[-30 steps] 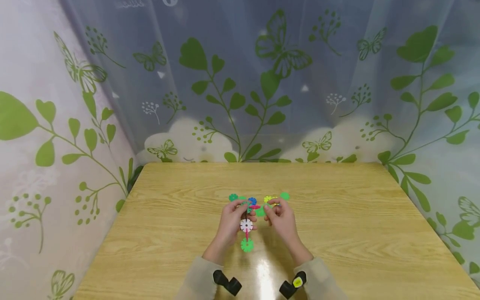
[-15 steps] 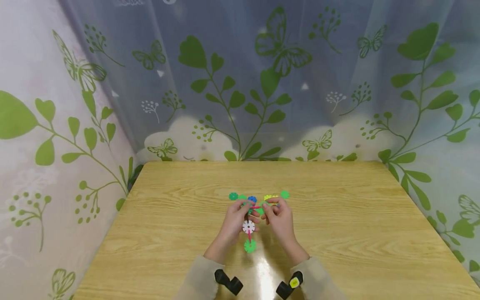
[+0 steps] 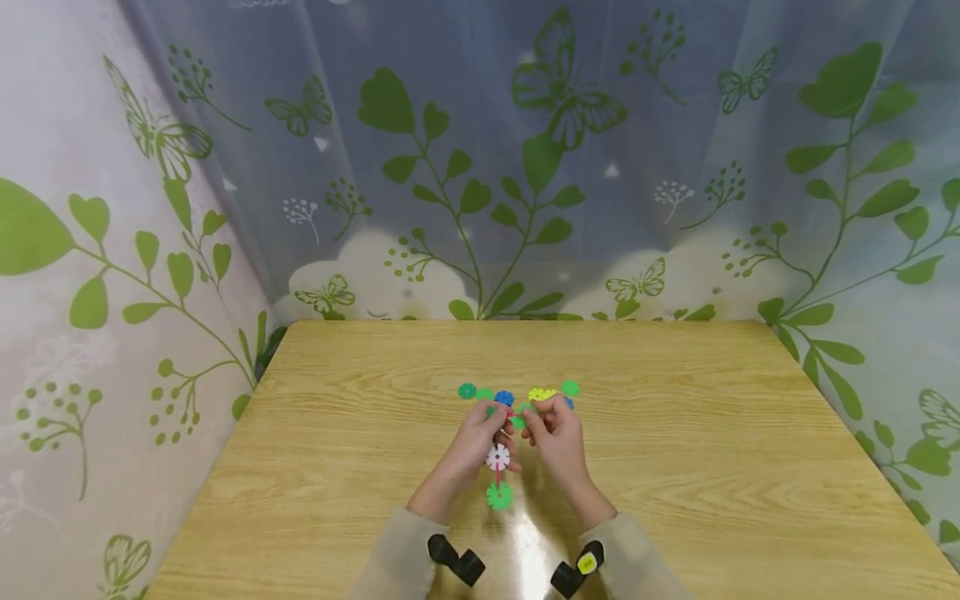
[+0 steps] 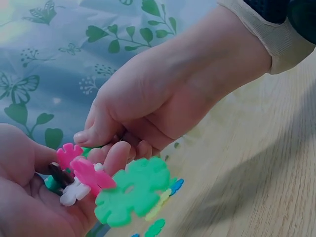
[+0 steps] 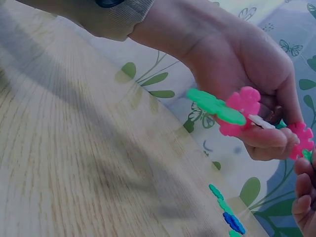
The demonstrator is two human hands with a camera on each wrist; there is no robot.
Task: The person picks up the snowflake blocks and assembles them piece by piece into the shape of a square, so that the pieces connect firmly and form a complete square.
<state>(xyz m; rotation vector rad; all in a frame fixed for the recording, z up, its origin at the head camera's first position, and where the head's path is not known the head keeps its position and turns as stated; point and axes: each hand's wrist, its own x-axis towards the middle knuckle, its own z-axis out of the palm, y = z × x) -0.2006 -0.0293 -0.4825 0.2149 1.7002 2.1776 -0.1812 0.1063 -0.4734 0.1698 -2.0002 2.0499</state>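
My left hand (image 3: 474, 440) grips a string of interlocked notched plastic discs. From its near end hangs a light green disc (image 3: 498, 497), slotted into a pink disc (image 4: 91, 173), then a white disc (image 3: 498, 457). A black disc (image 4: 60, 175) and a dark green one follow, partly covered by fingers. At the far end a second pink disc (image 5: 301, 140) pokes out past the left fingertips. My right hand (image 3: 558, 437) pinches a green disc (image 5: 307, 154), mostly hidden by the fingers, right at that pink disc's edge.
Loose discs lie on the wooden table (image 3: 337, 450) beyond the hands: a dark green disc (image 3: 467, 391), a blue disc (image 3: 504, 398), a yellow disc (image 3: 537, 395) and a green disc (image 3: 571, 388). A leaf-patterned curtain (image 3: 465, 167) hangs behind the table.
The hands have drawn slightly closer together, the right one shifting a little left. The string of discs has moved slightly right, and its light green end hangs a little nearer the table's front.
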